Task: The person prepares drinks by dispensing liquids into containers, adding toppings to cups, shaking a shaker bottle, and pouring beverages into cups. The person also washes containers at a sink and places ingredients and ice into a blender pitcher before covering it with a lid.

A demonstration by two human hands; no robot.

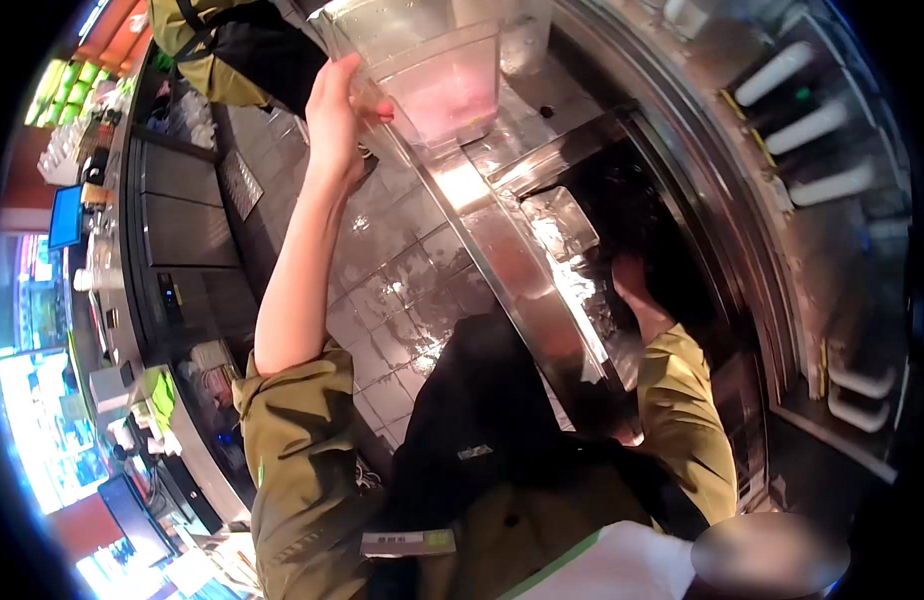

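Observation:
My left hand (pixel 334 120) is closed at the near left side of a large clear plastic tub (pixel 397 55), with the thumb up along its wall and a reddish fingertip showing by the side. Something pink shows through the tub's lower part. My right hand (pixel 637 285) reaches down into a dark metal-edged recess (pixel 632 190). It is close to a shiny metal container (pixel 562 225); its fingers are dim and mostly hidden, so what they touch does not show.
A steel counter edge (pixel 502 265) runs diagonally between my arms. Wet grey tiles (pixel 392 290) cover the floor. Another person in an olive top and dark apron (pixel 252 50) stands at the upper left. White pipe-like handles (pixel 807 125) line the right. Screens (pixel 67 215) stand along the left counter.

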